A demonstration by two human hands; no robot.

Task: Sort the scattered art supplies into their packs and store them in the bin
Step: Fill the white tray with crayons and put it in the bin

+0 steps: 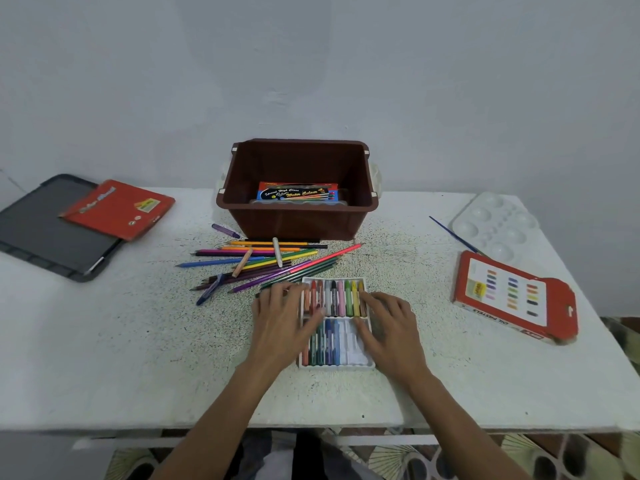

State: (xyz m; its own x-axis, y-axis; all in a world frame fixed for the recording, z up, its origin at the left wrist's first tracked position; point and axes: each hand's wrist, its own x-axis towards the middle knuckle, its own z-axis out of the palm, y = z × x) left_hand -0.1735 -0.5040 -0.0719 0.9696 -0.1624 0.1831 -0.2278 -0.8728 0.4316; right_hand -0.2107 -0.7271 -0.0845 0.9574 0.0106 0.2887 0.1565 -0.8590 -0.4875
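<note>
- Both hands are resting flat on a white plastic pastel tray (360,364) lying on the speckled white table (104,341); the left hand (282,322) is covering the tray's left edge, the right hand (389,327) its right side, fingers spread and loose, gripping nothing that can be seen.
- Oil pastel sticks (334,297) are filling the tray's far row, and darker sticks are lying in the left part of the near row, while its right slots are showing white.
- Loose coloured pencils (266,261) are lying in a scattered pile just beyond the tray, with a few stray pastel sticks on top of them.
- Behind the pile, a brown plastic bin (298,223) is standing open, holding a blue and red watercolour pack (298,192).
- On the right, a red oil pastel box (512,299) is lying face down, well apart from the tray.
- Further back on the right, a white paint palette (495,223) is sitting beside a thin blue paintbrush (453,235).
- On the left, a red cardboard pack (117,209) is lying partly on a dark grey lid (41,230).
</note>
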